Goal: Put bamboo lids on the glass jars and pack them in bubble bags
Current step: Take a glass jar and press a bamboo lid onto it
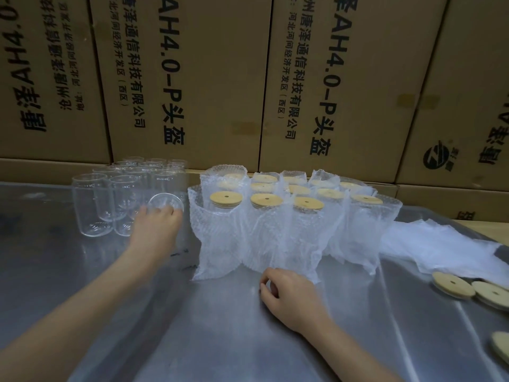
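Roughly a dozen packed jars [307, 213] stand in rows mid-tabletop, each in its own bubble bag [220, 244], bag mouths left open above round bamboo lids with a small centre hole. Exact count uncertain; back rows partly hidden by bag edges.

Left hand [157, 224] reaches out to the cluster of bare glass jars [110, 194] at far left. Its grip is closed round one empty jar [165, 204], tipped so the open mouth faces the camera; likely being pulled from the cluster for lidding. The other bare jars stand upright, lidless, nothing in them.

Right hand [286, 293] rests on the steel tabletop [220, 340] just in front of the bagged rows, fingers loosely curled, holding nothing that shows. Judged idle, waiting for the jar.

Loose bamboo lids [453, 285] lie flat at the right edge, near a flat heap of unused bubble bags [440, 244]. Supplies sit on the right-hand side, bare glass on the left, finished work between: a layout that lets each hand fetch its own part.

Cardboard cartons [206, 78] with printed lettering wall off the back.
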Motion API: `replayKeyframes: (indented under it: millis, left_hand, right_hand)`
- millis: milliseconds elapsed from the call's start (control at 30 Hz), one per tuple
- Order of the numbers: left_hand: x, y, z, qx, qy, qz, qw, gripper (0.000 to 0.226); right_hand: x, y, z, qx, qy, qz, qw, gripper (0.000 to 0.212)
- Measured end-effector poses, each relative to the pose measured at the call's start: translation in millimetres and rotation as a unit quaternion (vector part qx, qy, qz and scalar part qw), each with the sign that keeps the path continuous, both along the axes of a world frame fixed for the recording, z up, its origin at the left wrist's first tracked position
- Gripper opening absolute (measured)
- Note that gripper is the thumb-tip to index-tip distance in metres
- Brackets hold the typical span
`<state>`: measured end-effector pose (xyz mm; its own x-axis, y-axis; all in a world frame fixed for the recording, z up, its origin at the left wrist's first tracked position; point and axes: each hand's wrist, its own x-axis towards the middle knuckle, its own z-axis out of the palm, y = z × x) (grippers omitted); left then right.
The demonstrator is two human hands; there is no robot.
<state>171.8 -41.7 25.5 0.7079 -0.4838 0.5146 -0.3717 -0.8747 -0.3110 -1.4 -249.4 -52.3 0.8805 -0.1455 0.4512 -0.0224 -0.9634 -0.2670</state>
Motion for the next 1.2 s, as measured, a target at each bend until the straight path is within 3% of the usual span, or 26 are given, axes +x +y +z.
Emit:
replayKeyframes:
  millis: [167,300,400,533,633,767,867,967,1067,1133,1200]
  left_hand:
    - [-81,-2,20,-0.015,0.011,-0.02,1.0,0.014]
    - [-139,-5,24,-0.073,0.016,-0.108,0.991,0.003]
    - [-172,-10,34,-0.099,0.008,-0.199,0.975,0.027]
    - [-197,-27,33,-0.134,0.056,-0.251,0.957,0.018]
    - [-203,-40,27,-0.153,0.06,-0.299,0.94,0.021]
    - [-207,-55,9,-0.262,0.129,-0.428,0.855,0.024]
    - [-206,-70,-11,-0.373,0.192,-0.466,0.779,0.054]
    - [-204,-90,-36,-0.471,0.357,-0.428,0.684,0.082]
    - [-199,-106,-57,-0.506,0.504,-0.395,0.578,0.076]
    - [-191,-110,-63,-0.505,0.549,-0.386,0.543,0.076]
    - [-184,-113,-67,-0.489,0.571,-0.386,0.534,0.08]
  right_hand:
    - [-6,4,3,0.022,-0.029,0.012,0.999,0.018]
    - [-19,11,9,0.076,-0.037,0.047,0.995,0.049]
    - [-32,20,12,0.149,-0.042,0.077,0.985,0.073]
    - [-48,25,12,0.218,-0.053,0.112,0.968,0.091]
    - [-60,26,12,0.268,-0.072,0.138,0.951,0.087]
    - [-72,21,9,0.34,-0.129,0.143,0.921,0.074]
    - [-79,9,7,0.382,-0.152,0.11,0.905,0.08]
    - [-82,-4,9,0.407,-0.162,0.093,0.894,0.083]
    - [-88,-13,11,0.41,-0.133,0.109,0.896,0.084]
    - [-94,-19,11,0.413,-0.092,0.128,0.897,0.084]
    - [-101,-31,13,0.423,-0.067,0.139,0.893,0.081]
